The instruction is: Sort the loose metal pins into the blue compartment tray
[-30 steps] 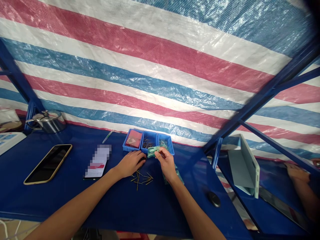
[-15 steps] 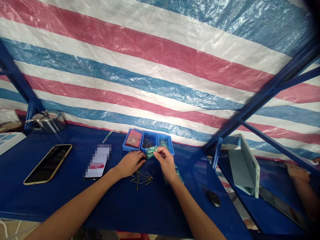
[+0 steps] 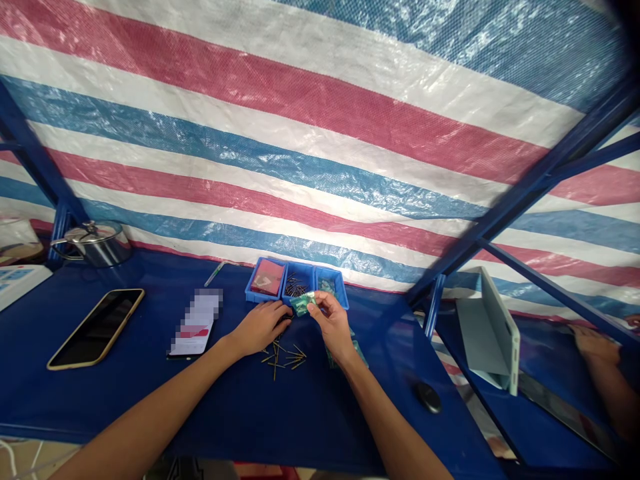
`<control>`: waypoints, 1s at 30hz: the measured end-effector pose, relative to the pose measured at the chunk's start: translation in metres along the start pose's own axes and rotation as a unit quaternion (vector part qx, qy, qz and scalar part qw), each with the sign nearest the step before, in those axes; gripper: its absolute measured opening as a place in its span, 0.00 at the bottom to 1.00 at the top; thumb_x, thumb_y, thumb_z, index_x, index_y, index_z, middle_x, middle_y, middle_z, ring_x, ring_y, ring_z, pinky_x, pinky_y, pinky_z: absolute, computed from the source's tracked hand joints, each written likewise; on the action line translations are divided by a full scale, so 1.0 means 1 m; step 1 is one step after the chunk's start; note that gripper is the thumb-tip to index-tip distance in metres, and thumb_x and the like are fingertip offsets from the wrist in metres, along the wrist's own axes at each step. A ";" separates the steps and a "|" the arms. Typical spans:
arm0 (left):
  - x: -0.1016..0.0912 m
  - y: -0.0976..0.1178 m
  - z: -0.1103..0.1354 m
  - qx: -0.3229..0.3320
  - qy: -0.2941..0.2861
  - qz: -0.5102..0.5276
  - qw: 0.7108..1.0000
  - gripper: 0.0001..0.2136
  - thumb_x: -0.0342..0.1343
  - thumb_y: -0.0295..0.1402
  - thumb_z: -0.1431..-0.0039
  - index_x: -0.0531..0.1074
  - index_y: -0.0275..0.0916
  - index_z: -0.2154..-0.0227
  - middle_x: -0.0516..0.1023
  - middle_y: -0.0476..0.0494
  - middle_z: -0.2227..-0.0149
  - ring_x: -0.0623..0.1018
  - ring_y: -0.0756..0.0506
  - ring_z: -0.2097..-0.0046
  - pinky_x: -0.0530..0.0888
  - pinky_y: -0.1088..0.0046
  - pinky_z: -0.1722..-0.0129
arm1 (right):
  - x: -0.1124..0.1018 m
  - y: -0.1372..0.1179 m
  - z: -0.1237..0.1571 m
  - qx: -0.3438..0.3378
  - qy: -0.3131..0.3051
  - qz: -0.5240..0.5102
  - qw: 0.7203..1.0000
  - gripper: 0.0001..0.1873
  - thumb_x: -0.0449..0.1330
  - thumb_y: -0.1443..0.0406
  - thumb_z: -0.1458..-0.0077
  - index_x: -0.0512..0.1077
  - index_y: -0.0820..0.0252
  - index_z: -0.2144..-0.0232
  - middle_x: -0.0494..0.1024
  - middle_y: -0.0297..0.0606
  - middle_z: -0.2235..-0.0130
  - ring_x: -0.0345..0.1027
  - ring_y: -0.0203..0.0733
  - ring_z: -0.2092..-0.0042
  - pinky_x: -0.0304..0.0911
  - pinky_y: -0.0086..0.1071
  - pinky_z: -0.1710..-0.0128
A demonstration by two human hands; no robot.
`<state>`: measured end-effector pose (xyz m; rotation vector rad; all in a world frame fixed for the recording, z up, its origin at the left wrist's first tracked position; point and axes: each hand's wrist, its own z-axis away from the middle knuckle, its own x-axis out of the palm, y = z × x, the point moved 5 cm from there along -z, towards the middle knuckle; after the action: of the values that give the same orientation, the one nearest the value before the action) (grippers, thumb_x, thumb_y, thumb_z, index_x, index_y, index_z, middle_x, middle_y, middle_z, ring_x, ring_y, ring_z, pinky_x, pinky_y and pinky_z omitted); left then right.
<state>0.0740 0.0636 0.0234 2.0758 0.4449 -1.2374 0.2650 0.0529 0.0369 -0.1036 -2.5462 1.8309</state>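
Note:
In my right hand (image 3: 334, 328) a small green plastic packet (image 3: 302, 305) is pinched between thumb and fingers, held over the front edge of the blue trays. My left hand (image 3: 263, 328) rests on the table just left of the packet. Its fingers are curled together, and something small and dark at their tips is too hidden to name. Below the hands lie several thin, dark golden rods (image 3: 295, 360), like drill bits or long screws. More green packets (image 3: 359, 355) lie partly hidden beneath my right wrist.
Three joined blue trays (image 3: 341, 288) hold a pink block (image 3: 269, 276), dark thin rods (image 3: 296, 288) and greenish packets (image 3: 326, 285). To the left are two phones (image 3: 97, 327), a pen (image 3: 215, 274) and a steel pot (image 3: 99, 244). A black round object (image 3: 428, 397) lies right; another person's hand (image 3: 595, 343) is beyond the frame post.
The green packet has tilted and shifted slightly in my right hand's fingers. My left hand and the loose rods have stayed in place.

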 end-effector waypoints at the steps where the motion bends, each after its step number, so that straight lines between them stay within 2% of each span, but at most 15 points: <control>1: 0.001 -0.001 0.000 0.000 0.001 -0.001 1.000 0.09 0.49 0.37 0.24 0.73 0.42 0.51 0.78 0.43 0.56 0.78 0.41 0.55 0.71 0.65 0.54 | 0.001 -0.001 0.000 0.000 -0.009 0.002 1.000 0.15 0.68 0.54 0.41 0.75 0.54 0.56 0.75 0.35 0.61 0.69 0.44 0.59 0.66 0.35 0.57; 4: 0.003 -0.002 0.000 0.002 0.001 -0.007 1.000 0.10 0.49 0.38 0.24 0.73 0.42 0.51 0.78 0.43 0.56 0.78 0.41 0.55 0.71 0.65 0.54 | 0.005 -0.006 0.002 -0.007 -0.033 -0.001 0.999 0.12 0.67 0.54 0.39 0.74 0.54 0.62 0.73 0.35 0.62 0.68 0.43 0.60 0.65 0.34 0.58; 7: 0.003 -0.003 0.000 0.003 0.003 -0.008 1.000 0.10 0.49 0.38 0.24 0.73 0.42 0.52 0.78 0.44 0.57 0.78 0.41 0.56 0.71 0.64 0.53 | 0.006 -0.007 0.003 -0.006 -0.033 -0.004 0.999 0.14 0.66 0.55 0.38 0.70 0.55 0.68 0.68 0.31 0.68 0.62 0.40 0.66 0.62 0.32 0.63; 11: 0.000 0.000 -0.001 0.001 0.001 -0.004 1.000 0.10 0.48 0.38 0.24 0.73 0.42 0.51 0.78 0.43 0.56 0.78 0.41 0.56 0.71 0.65 0.54 | 0.005 -0.005 0.003 0.005 -0.021 -0.011 1.000 0.13 0.65 0.55 0.37 0.70 0.55 0.66 0.68 0.31 0.68 0.61 0.39 0.67 0.60 0.32 0.64; 18: 0.001 -0.001 0.000 0.005 0.001 0.004 1.000 0.13 0.46 0.40 0.23 0.74 0.42 0.51 0.78 0.42 0.56 0.78 0.41 0.55 0.72 0.64 0.53 | 0.002 0.002 0.002 0.023 0.010 -0.041 0.999 0.15 0.70 0.56 0.42 0.67 0.53 0.64 0.68 0.29 0.68 0.62 0.38 0.68 0.62 0.31 0.66; 23: 0.002 -0.002 0.001 0.003 0.004 0.003 1.000 0.13 0.47 0.40 0.23 0.74 0.42 0.50 0.78 0.42 0.56 0.78 0.41 0.55 0.72 0.65 0.53 | 0.000 0.004 0.000 0.015 0.009 -0.058 0.998 0.14 0.67 0.56 0.39 0.66 0.52 0.64 0.66 0.28 0.69 0.62 0.37 0.70 0.63 0.30 0.69; 27: 0.000 0.000 0.000 0.004 0.002 0.002 1.000 0.13 0.46 0.40 0.23 0.74 0.42 0.51 0.78 0.43 0.56 0.78 0.41 0.55 0.72 0.65 0.52 | -0.002 0.003 0.000 -0.001 0.010 -0.021 1.000 0.07 0.63 0.58 0.37 0.74 0.53 0.61 0.74 0.35 0.62 0.65 0.40 0.66 0.65 0.32 0.67; 30: 0.000 0.000 -0.001 0.005 0.001 0.003 1.000 0.13 0.46 0.40 0.23 0.74 0.42 0.51 0.78 0.43 0.56 0.78 0.41 0.55 0.72 0.65 0.52 | -0.003 0.004 0.001 0.008 0.008 -0.022 1.000 0.10 0.61 0.62 0.40 0.77 0.53 0.56 0.78 0.38 0.53 0.69 0.44 0.59 0.68 0.34 0.64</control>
<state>0.0744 0.0637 0.0238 2.0852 0.4353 -1.2362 0.2677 0.0533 0.0331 -0.0606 -2.5020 1.8264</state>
